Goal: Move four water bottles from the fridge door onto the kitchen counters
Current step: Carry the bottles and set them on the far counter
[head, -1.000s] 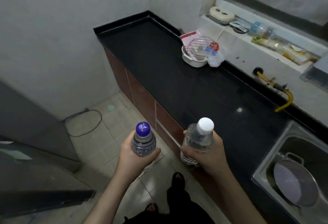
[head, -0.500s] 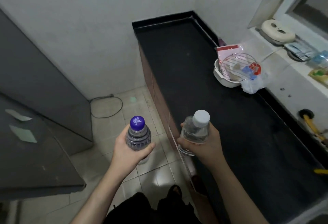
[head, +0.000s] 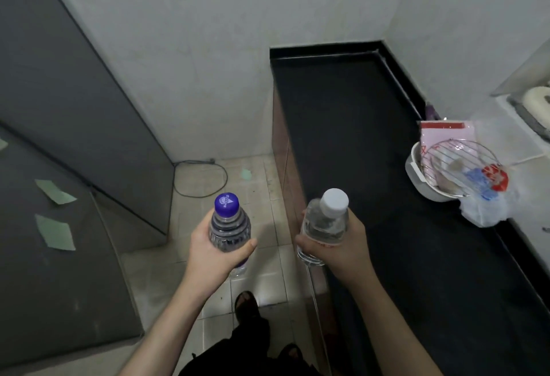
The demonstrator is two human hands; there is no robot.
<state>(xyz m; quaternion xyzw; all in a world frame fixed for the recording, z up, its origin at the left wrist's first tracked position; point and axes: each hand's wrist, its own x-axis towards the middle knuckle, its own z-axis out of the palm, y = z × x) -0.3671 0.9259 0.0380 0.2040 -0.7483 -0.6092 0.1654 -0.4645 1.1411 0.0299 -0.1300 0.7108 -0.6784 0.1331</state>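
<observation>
View swung left since prior frame; 2 hands (head: 218, 252) (head: 334, 249) each grip 1 bottle (head: 229, 228) (head: 326, 225).

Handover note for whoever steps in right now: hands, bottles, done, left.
Left hand: gripping the clear plastic bottle with the purple cap, upright, over the tiled floor.
Right hand: gripping the clear plastic bottle with the white cap, upright, at the front edge of the black stone counter.
Done: both bottles are in hand; neither is set down.
Left: stand both on the counter. No other bottles are visible here.
</observation>
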